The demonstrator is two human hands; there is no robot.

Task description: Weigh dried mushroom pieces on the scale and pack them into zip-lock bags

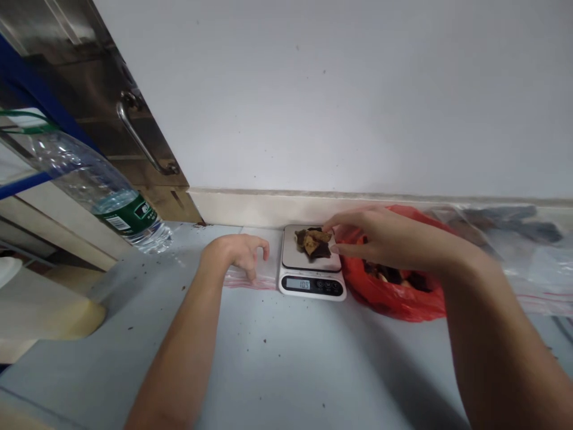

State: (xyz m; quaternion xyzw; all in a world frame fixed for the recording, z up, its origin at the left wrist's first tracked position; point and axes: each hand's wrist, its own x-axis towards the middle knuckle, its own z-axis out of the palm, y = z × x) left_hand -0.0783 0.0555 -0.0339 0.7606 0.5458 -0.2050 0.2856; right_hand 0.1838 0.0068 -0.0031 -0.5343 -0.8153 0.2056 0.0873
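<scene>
Blue-grey surface (250, 370) meets white wall (358, 101) behind. Head view: dried pieces (314, 243) heaped on scale (293, 260); right hand (378, 234) spread around them, contact unclear. Left hand (231, 254) loosely curled over clear bag (265, 280), nothing visibly pinched. Careless brush could spill pieces; resting pressure could skew display (298, 283). Red bag (398, 307) crowds scale's right edge; widest room in front.

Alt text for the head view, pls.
A person's right hand at brown pieces on a white digital scale; left hand beside the scale, at a clear zip bag. Open red plastic bag of dark pieces to the right, water bottle at left.
</scene>
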